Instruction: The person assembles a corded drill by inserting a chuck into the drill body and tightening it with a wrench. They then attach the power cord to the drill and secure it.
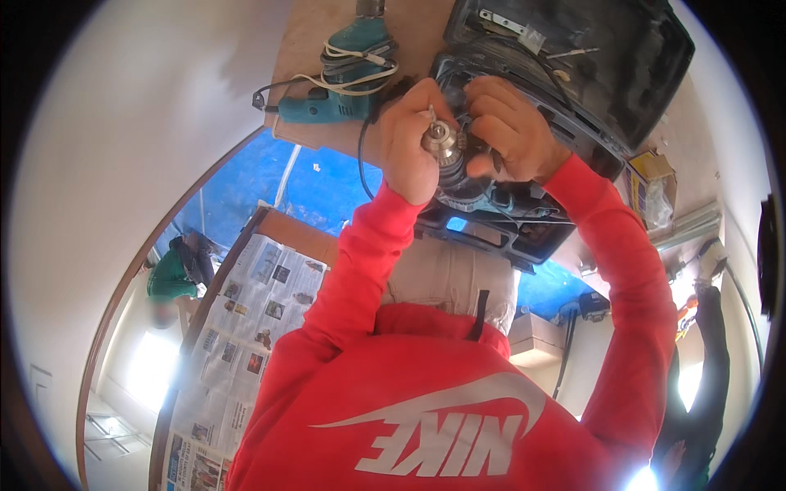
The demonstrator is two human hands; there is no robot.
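A power drill [467,195] with a teal body points its silver chuck [444,144] up toward me, above the open black tool case. My left hand [408,151] is closed around the left side of the drill near the chuck, its thumb and fingers bent inward. On the other side my right hand [514,135] has its fingers curled in beside the chuck. A small dark piece shows by its fingertips, too little of it visible to name. The drill's grip is hidden behind the hands and case.
A second teal drill [332,105] with a wrapped white cord lies at the far left of the brown worktop. The black case lid [610,69] stands open at far right. A small carton [652,173] is to the right. Newspaper [254,315] covers a board at left; two other people are nearby.
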